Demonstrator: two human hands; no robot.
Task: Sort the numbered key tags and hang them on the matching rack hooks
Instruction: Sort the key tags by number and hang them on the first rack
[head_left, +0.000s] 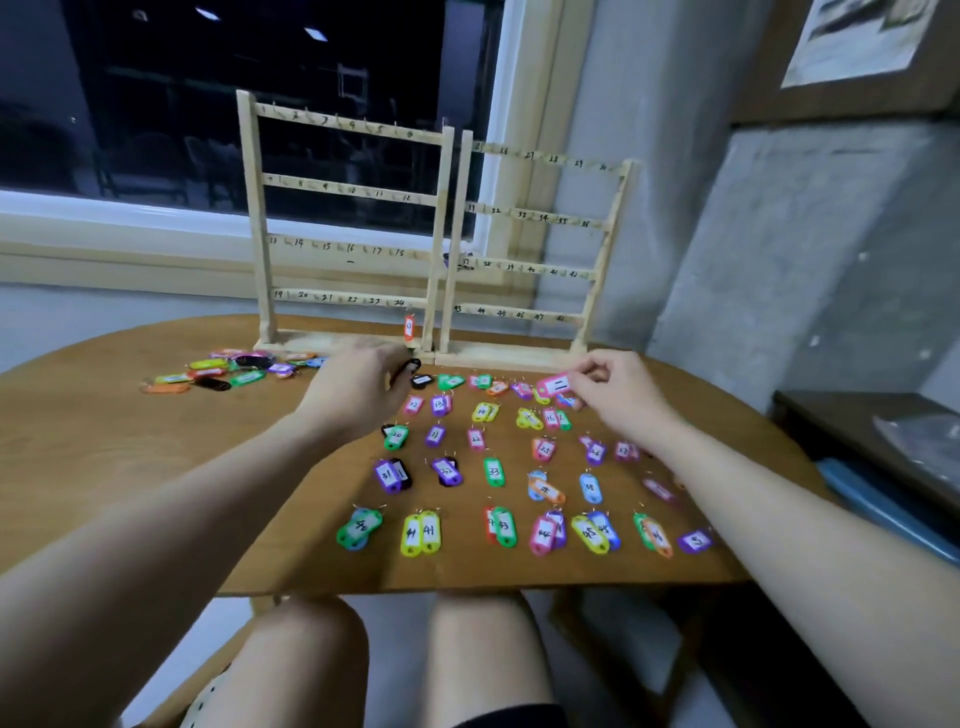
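Two wooden racks with numbered hooks stand at the table's far edge, the left rack (343, 187) and the right rack (540, 218). One orange tag (409, 327) hangs from the left rack's bottom row. Several coloured numbered key tags (493, 471) lie in rows on the table, and an unsorted pile (228, 370) lies at the left. My left hand (358, 387) pinches a black tag (412, 366) near the left rack's base. My right hand (621, 392) holds a pink tag marked 11 (555, 385) just above the top row.
The round wooden table (130, 467) ends in a straight front edge above my knees. A dark window and sill sit behind the racks. A grey wall rises on the right, with a dark shelf (872, 441) and a blue item beside the table.
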